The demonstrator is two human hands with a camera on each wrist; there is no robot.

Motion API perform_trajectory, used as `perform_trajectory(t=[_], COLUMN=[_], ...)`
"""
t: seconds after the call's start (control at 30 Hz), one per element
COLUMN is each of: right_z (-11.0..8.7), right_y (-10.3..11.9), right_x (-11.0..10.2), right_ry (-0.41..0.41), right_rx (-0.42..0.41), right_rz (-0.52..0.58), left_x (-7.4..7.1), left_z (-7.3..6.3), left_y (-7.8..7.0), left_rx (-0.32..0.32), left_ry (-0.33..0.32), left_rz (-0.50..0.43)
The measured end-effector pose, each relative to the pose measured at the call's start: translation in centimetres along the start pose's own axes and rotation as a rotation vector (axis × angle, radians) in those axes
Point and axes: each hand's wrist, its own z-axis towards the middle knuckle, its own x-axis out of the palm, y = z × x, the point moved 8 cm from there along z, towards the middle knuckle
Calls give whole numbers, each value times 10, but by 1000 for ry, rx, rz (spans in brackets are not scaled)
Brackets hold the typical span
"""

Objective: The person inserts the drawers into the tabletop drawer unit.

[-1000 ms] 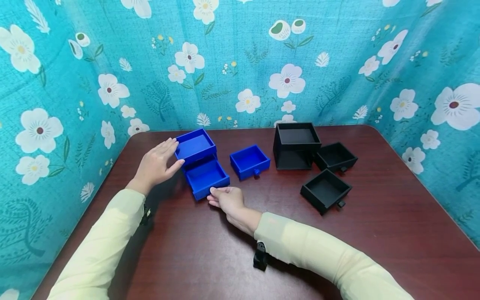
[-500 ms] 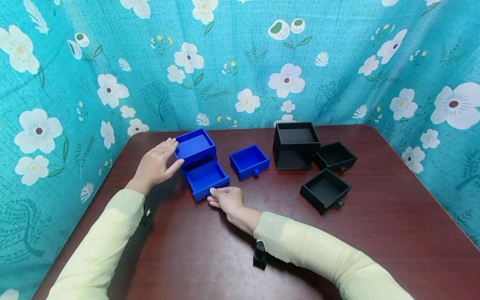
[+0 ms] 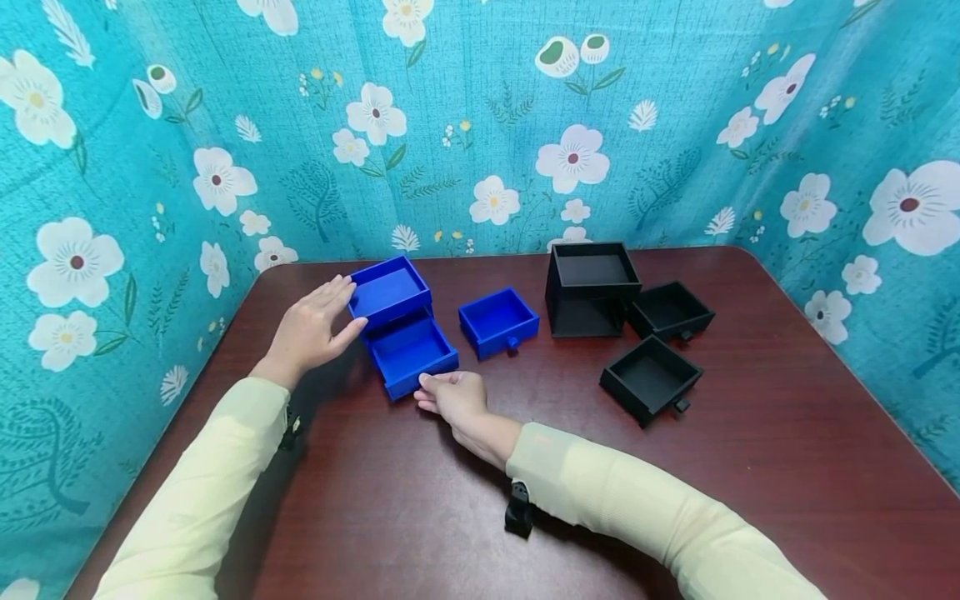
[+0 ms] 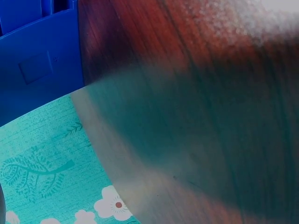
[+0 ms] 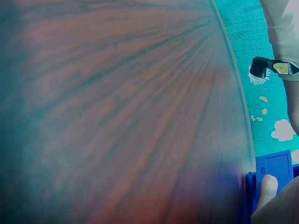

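Observation:
A small blue cabinet (image 3: 390, 293) stands at the table's left back. Its lower blue drawer (image 3: 408, 346) sticks well out at the front. My left hand (image 3: 306, 333) rests against the cabinet's left side, fingers straight and thumb apart. At the drawer's front my right hand (image 3: 459, 402) pinches with thumb and fingers; the drawer's knob is hidden there. In the right wrist view the thumb (image 5: 267, 187) lies near the blue front. The left wrist view shows only the cabinet's side wall (image 4: 35, 67), not the hand's grip. A loose blue drawer (image 3: 498, 323) with a knob lies right of the cabinet.
A black cabinet (image 3: 596, 292) stands at the back right, its front compartment bare. Two loose black drawers (image 3: 670, 312) lie beside and before it, the nearer black drawer (image 3: 651, 379) turned at an angle. A floral curtain (image 3: 480, 125) hangs behind the dark red table (image 3: 390, 500).

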Motion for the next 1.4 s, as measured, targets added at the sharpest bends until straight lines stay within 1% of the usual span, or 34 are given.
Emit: perform_trajectory(t=[0.17,0.4,0.53,0.73,1.03,1.23,1.4], right_z=[1,2,4,9,12,20,30], right_y=[-2,-1,-1,0,1,2,2], right_x=[-1,0,1,3,9,11,15], right_ry=[5,20,20,12,6,-18,-22], right_rx=[13,10,5,1,0,-3,-19], right_rz=[0,-8,-14,9,10,-5,-12], left_x=[0,0,-1,0,-1,-2,-1], left_z=[0,0,1,0,1,3,1], left_y=[1,1,1,1,1,0,1], left_rx=[0,7,1,-7,1,10,-6], left_ry=[0,-10,2,19,-11,-8,14], left_rz=[0,-3,-6,-11,-25,-33,-19])
